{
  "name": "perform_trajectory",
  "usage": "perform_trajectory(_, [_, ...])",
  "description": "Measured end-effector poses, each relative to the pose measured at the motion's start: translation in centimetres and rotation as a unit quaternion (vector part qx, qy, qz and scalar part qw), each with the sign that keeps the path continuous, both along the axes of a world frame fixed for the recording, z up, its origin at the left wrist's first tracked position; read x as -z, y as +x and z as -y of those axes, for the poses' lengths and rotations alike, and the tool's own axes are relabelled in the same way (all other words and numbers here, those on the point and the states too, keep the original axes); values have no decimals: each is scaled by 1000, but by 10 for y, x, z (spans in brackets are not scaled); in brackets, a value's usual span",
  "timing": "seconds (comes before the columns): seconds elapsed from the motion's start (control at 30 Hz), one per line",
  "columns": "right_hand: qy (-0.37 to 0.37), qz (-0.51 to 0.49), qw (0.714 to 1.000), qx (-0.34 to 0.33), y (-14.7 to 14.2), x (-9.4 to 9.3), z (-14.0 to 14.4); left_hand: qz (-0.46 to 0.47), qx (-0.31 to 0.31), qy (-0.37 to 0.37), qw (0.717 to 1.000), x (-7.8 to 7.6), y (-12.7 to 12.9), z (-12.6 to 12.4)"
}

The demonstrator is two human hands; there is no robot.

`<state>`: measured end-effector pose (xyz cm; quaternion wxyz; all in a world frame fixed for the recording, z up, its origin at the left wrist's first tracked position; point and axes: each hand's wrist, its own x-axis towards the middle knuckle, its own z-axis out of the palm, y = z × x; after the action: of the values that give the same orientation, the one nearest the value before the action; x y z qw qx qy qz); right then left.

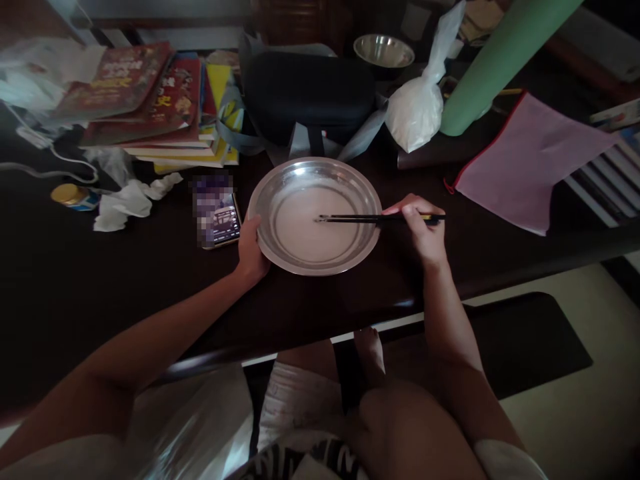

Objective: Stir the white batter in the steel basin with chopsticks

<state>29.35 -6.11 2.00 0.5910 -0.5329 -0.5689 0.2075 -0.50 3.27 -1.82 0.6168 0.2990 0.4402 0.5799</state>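
A shiny metal basin stands on the dark table in front of me, with a whitish, milky-looking content in its bottom. My left hand grips the basin's left rim, its fingers partly hidden by the wall. In my right hand is a pair of dark chopsticks, held nearly level across the basin's right rim. Their tips reach the whitish content near its middle. Left of the basin lies a phone with a lit screen.
Stacked books are at the back left, near crumpled tissue and a gold-lidded jar. Behind the basin sits a black case. A tied bag of white powder, green cylinder, pink pouch and metal bowl stand farther right.
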Motion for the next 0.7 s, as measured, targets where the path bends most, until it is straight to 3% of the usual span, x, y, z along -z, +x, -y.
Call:
perform_trajectory(0.1, [-9,-24,1000,-12,0,0,0,-10,13,15,1000,0,0,0])
perform_trajectory(0.2, [-21,13,999,-39,-1,-1,0,-22,13,22,999,1,0,0])
perform_trajectory(0.37, [6,-29,1000,4,-1,-2,1,-10,1,1,1000,2,-1,0])
perform_trajectory(0.53, [-28,12,998,-52,-1,-3,0,-27,20,6,999,3,-4,-1])
perform_trajectory(0.7, [8,-29,1000,-5,1,-1,1,-17,24,3,1000,1,-2,0])
